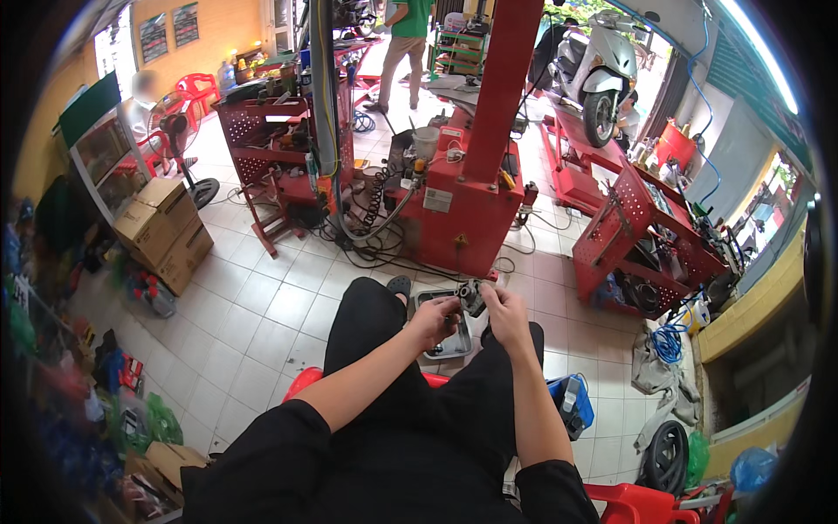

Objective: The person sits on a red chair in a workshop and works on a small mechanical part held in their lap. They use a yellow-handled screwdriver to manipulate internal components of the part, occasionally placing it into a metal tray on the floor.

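Observation:
Between my knees I see a small grey metal mechanical part (470, 293), gripped by my right hand (504, 314) near its right side. My left hand (429, 321) is just left of the part, fingers curled around something small and dark that I cannot make out, its fingertips close to the part or touching it. Below both hands, on the floor, is a grey tray (449, 350) with dark items in it, partly hidden by my hands and legs.
Red tool carts (598, 249) and a lift column (489, 96) stand ahead. A scooter (598, 79) is raised at back right, a person (406, 35) stands behind. Cardboard boxes (161, 231) are left; a blue case (569, 403) and a tire (665, 458) are right.

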`<action>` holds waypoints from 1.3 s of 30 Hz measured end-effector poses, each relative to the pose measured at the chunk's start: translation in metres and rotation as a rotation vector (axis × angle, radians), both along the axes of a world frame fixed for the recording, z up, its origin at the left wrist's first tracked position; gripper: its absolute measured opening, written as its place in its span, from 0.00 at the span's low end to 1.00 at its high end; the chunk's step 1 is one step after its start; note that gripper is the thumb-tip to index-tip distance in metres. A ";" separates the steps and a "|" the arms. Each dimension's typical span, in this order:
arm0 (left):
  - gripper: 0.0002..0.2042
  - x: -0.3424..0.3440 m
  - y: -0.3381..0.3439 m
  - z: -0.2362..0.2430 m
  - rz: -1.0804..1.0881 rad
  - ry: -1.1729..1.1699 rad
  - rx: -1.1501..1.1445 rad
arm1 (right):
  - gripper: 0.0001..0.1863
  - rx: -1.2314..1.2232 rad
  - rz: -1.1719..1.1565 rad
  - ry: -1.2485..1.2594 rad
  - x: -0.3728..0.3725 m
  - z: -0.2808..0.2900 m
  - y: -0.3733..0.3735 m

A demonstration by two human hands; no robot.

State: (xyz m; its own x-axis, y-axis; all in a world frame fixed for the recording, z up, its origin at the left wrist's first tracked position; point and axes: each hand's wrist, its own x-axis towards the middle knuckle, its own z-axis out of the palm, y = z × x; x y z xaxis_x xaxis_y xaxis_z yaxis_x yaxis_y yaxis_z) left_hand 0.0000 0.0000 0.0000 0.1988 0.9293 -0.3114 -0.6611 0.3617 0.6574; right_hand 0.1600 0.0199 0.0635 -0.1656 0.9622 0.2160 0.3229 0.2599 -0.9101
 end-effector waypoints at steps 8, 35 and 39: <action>0.08 0.012 -0.018 -0.017 -0.076 -0.027 -0.104 | 0.24 0.248 -0.134 -0.493 0.003 0.010 -0.039; 0.29 0.010 -0.036 0.002 -0.068 -0.322 -0.118 | 0.17 0.685 0.025 -0.514 -0.010 0.010 -0.062; 0.31 0.010 -0.038 0.034 0.056 -0.339 -0.171 | 0.13 0.525 -0.094 -0.258 -0.002 0.002 -0.055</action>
